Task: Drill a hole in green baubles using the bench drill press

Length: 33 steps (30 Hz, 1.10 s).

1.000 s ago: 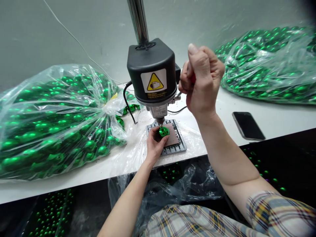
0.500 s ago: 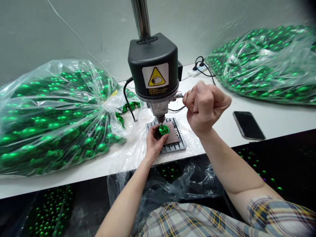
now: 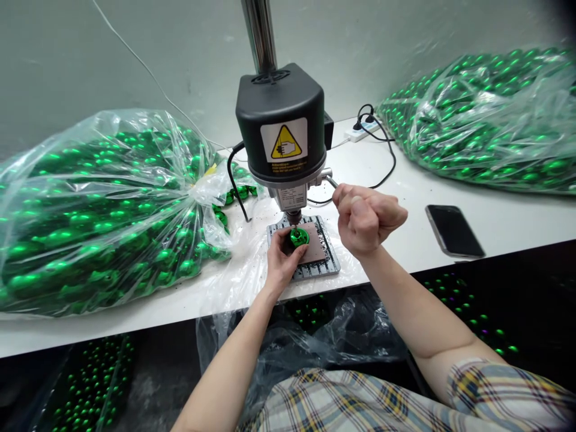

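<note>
A shiny green ball [image 3: 299,237] rests on a pinkish pad [image 3: 317,241] over the slotted metal base [image 3: 333,264] of a black drill press [image 3: 279,120]. My left hand [image 3: 283,257] grips the ball from the left, thumb in front and fingers behind. The drill chuck [image 3: 294,217] is right above the ball, its bit at the ball's top. My right hand [image 3: 366,219] is closed round the end of the press lever [image 3: 332,181], to the right of the machine.
Clear bags of green balls lie at the left [image 3: 103,222] and back right [image 3: 499,120]. A phone [image 3: 454,230] lies on the right of the white table. A power strip [image 3: 362,129] with black cables stands behind. Clear plastic hangs below the table edge.
My right hand has moved down and slightly left with the lever, which now shows more of its shaft. My left hand keeps its hold on the ball.
</note>
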{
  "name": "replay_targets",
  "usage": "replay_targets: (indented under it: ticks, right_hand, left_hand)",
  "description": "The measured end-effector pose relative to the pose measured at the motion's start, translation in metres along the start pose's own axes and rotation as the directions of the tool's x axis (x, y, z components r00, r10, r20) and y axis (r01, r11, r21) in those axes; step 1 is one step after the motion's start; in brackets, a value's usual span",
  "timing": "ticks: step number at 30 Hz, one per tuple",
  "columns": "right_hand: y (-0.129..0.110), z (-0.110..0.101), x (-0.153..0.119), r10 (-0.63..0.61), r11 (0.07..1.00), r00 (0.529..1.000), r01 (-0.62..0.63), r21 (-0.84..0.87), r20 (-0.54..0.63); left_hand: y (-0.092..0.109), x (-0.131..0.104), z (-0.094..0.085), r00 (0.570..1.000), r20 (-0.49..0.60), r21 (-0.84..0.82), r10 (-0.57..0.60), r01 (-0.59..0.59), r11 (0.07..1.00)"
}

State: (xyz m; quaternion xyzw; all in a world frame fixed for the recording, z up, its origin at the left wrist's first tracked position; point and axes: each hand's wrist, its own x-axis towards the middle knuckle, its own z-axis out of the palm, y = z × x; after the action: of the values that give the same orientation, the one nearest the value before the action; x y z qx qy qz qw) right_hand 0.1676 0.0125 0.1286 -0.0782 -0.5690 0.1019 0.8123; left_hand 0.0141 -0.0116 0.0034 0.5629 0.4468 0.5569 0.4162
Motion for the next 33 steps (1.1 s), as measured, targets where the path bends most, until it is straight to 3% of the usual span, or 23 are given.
replay_targets:
  ticks: [7,11,14,16,19,20,22,24,25,27,30,31,33]
  right_hand:
    - [0.005,-0.005,-0.010,-0.027,1.000,1.000,0.027,0.007,0.013]
    - [-0.001,0.004,-0.002,0.003,1.000,0.999,-0.003,0.006,-0.039]
    - [-0.009,0.020,0.030,0.122,0.993,0.986,-0.122,0.003,-0.114]
    - [-0.012,0.031,0.056,0.347,0.938,0.921,-0.345,0.041,-0.175]
    - [-0.011,0.041,0.085,0.518,0.855,0.841,-0.511,0.085,-0.159]
    - [-0.009,0.042,0.090,0.533,0.846,0.833,-0.523,0.101,-0.151]
    - [-0.007,0.042,0.092,0.530,0.847,0.835,-0.518,0.116,-0.146]
    - [-0.006,0.040,0.089,0.514,0.858,0.845,-0.502,0.111,-0.147]
    - [-0.006,0.039,0.087,0.509,0.860,0.848,-0.498,0.109,-0.145]
    - [-0.006,0.039,0.084,0.498,0.866,0.854,-0.486,0.116,-0.147]
    - [-0.006,0.039,0.084,0.478,0.877,0.863,-0.463,0.127,-0.162]
    - [-0.005,0.040,0.084,0.471,0.881,0.867,-0.455,0.127,-0.163]
    - [-0.005,0.040,0.085,0.456,0.889,0.876,-0.441,0.121,-0.159]
  left_hand:
    - [0.001,-0.001,-0.002,1.000,0.004,-0.001,-0.003,0.003,1.000]
    - [0.000,0.001,0.000,1.000,-0.004,-0.006,0.001,-0.001,1.000]
    - [0.001,0.003,0.002,1.000,-0.023,-0.017,-0.020,0.020,1.000]
    - [0.007,-0.001,0.001,0.997,-0.070,0.012,-0.035,0.036,0.999]
    - [0.030,-0.024,-0.007,0.990,-0.140,0.160,-0.001,0.023,0.987]
    - [0.040,-0.037,-0.012,0.994,-0.103,0.227,0.028,-0.004,0.974]
    - [0.058,-0.063,-0.024,0.991,0.115,0.352,0.071,-0.108,0.930]
    - [0.071,-0.081,-0.040,0.931,0.360,0.421,0.065,-0.224,0.879]
    - [0.075,-0.083,-0.048,0.908,0.414,0.434,0.063,-0.258,0.863]
    - [0.078,-0.067,-0.068,0.933,0.347,0.468,0.098,-0.262,0.844]
    - [0.074,0.000,-0.100,0.991,0.076,0.659,0.108,-0.131,0.741]
    - [0.071,0.028,-0.110,0.998,0.041,0.766,0.047,-0.061,0.640]
    - [0.064,0.079,-0.125,0.984,-0.034,0.939,-0.174,0.091,0.331]
